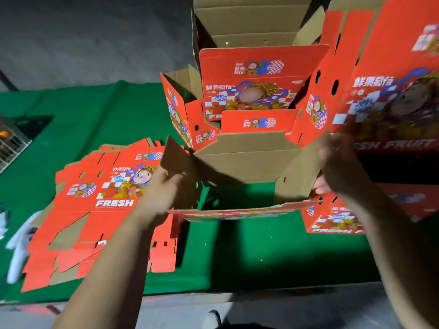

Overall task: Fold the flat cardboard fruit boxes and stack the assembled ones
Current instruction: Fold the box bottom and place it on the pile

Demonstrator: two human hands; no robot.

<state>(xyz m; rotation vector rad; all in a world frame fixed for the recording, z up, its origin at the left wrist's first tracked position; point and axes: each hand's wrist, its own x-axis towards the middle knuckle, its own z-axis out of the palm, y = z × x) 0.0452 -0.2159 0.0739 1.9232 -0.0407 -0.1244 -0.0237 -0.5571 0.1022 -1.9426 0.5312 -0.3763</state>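
Red cardboard box (240, 162), half-folded, flaps raised

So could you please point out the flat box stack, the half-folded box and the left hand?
flat box stack (107, 198): head view, printed top sheet.
half-folded box (247, 160): head view, brown inner panel.
left hand (164, 186): head view, back of hand.

Green cloth (107, 110) over the table, wire cage (11, 143) at far left, grey floor (95, 32) beyond.

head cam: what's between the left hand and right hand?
The half-folded box, held open with its brown inside showing; the left hand grips one side panel, the right hand the other. Green cloth shows through its open bottom.
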